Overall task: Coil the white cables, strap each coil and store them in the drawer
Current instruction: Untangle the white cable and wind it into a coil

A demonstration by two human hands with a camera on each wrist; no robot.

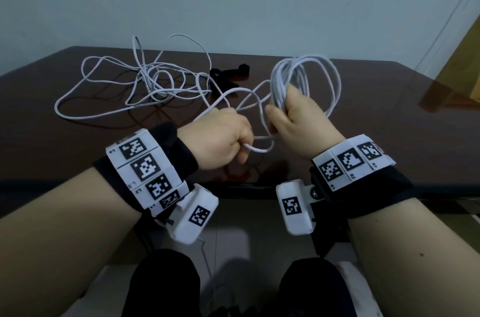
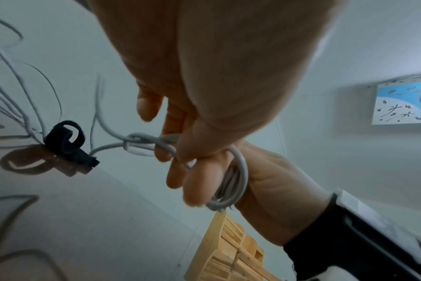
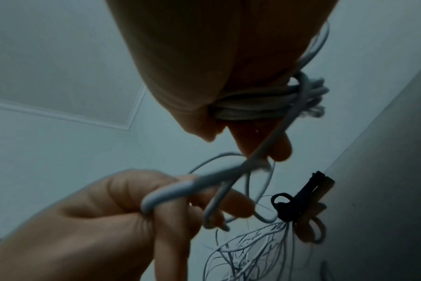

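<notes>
My right hand [image 1: 288,114] grips a bundle of white cable loops, the coil [image 1: 306,77], held upright above the table. My left hand [image 1: 226,140] is curled round the loose strand of the same white cable [image 1: 259,149], just left of the right hand. In the left wrist view the strand [image 2: 142,142] runs from my left fingers [image 2: 176,176] toward the table. In the right wrist view the coil [image 3: 264,102] sits under my right palm. A second white cable [image 1: 145,83] lies tangled on the table. Black straps [image 1: 228,75] lie behind it.
The dark brown table [image 1: 376,114] has a front edge close to my wrists. A pale wall rises behind it. A wooden piece of furniture [image 1: 462,67] stands at the right. My knees [image 1: 166,285] are below the table edge.
</notes>
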